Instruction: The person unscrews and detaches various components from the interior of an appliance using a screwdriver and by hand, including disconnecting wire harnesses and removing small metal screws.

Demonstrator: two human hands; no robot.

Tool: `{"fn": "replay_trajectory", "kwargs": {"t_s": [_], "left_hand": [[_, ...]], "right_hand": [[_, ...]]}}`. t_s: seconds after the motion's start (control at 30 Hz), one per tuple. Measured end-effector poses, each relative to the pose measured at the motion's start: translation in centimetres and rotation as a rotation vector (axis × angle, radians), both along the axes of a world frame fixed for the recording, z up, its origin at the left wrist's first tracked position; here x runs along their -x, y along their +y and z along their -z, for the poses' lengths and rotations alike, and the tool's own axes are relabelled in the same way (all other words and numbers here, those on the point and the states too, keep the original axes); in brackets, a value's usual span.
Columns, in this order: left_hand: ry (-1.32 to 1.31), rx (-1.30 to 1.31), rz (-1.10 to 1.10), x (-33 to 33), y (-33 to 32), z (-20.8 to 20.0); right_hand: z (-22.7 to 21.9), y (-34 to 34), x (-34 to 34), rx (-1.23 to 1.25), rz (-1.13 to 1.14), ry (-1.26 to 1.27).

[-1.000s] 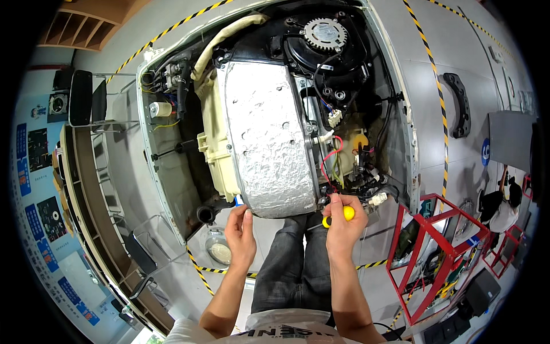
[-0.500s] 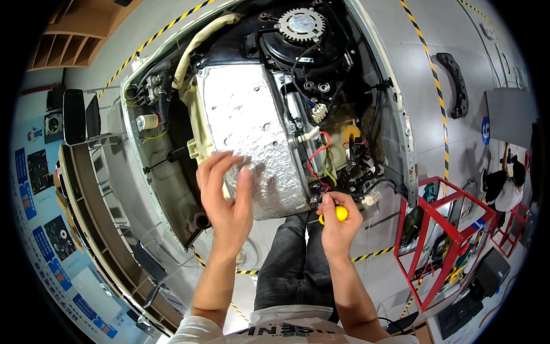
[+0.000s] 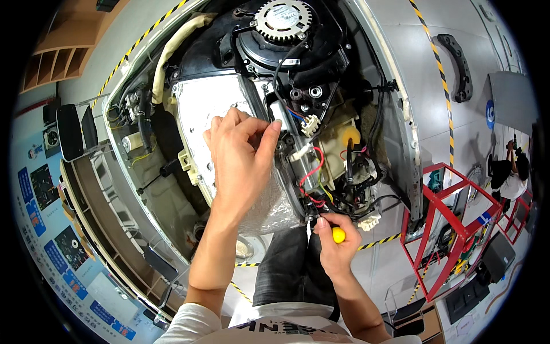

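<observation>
My right hand (image 3: 337,252) is closed around a yellow-handled tool, apparently a screwdriver (image 3: 338,235). Its far end is lost among dark wiring at the near edge of an opened appliance. My left hand (image 3: 243,160) hovers over the foil-covered duct (image 3: 215,94), fingers loosely bent and thumb apart, with nothing visible in it. The thumb tip lies near a silvery cylinder (image 3: 278,112) beside the duct. Red wires (image 3: 314,172) curve down toward my right hand. A white plug connector (image 3: 310,125) sits just right of my left thumb.
A toothed metal wheel (image 3: 283,20) tops the black fan housing (image 3: 258,57) at the far side. The appliance's metal side wall (image 3: 408,132) rises on the right. Beyond it stand a red frame (image 3: 427,229) and a curved black part (image 3: 455,66) on the floor.
My left hand has moved farther away and to the right, its fingers curling more. My right hand stays by the near wiring with the yellow-handled tool, slightly lower in view.
</observation>
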State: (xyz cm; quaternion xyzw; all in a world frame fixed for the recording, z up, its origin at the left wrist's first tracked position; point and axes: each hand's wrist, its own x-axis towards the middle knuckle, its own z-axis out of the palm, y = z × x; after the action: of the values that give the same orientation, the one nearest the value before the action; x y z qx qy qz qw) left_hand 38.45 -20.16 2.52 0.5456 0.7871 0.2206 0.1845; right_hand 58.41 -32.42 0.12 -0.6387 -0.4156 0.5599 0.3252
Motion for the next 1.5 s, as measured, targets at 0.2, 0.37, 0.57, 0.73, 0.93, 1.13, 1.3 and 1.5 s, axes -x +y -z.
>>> {"fn": "replay_trajectory", "kwargs": {"t_s": [0.2,0.37,0.57,0.73,0.93,1.13,1.3,1.5], "left_hand": [[-0.033,-0.011,0.013,0.3,-0.2,0.4],[-0.046,-0.022,0.026,0.4,-0.5,0.5],[-0.05,-0.042,0.032,0.4,-0.4,0.6],[0.028,-0.026,0.031,-0.1,0.0,0.0],[-0.033,0.033,-0.093,-0.6,0.8,-0.4],[-0.111,-0.035,-0.068,-0.1,0.8,-0.2],[-0.165,-0.025,-0.094,0.0,0.6,-0.2],[-0.125,-0.009,-0.087,-0.2,0.9,-0.3]], "right_hand": [[-0.2,0.1,0.1,0.046,0.052,0.039],[-0.5,0.1,0.1,0.075,0.064,0.06],[-1.0,0.2,-0.1,0.148,0.053,0.065],[-1.3,0.4,-0.2,0.123,-0.038,0.002],[-1.7,0.6,-0.3,0.154,-0.012,-0.027],[-2.0,0.8,0.0,0.163,-0.008,-0.043],[-2.1,0.7,0.3,0.209,0.058,-0.003],[-2.2,0.8,0.2,0.203,0.035,-0.023]]}}
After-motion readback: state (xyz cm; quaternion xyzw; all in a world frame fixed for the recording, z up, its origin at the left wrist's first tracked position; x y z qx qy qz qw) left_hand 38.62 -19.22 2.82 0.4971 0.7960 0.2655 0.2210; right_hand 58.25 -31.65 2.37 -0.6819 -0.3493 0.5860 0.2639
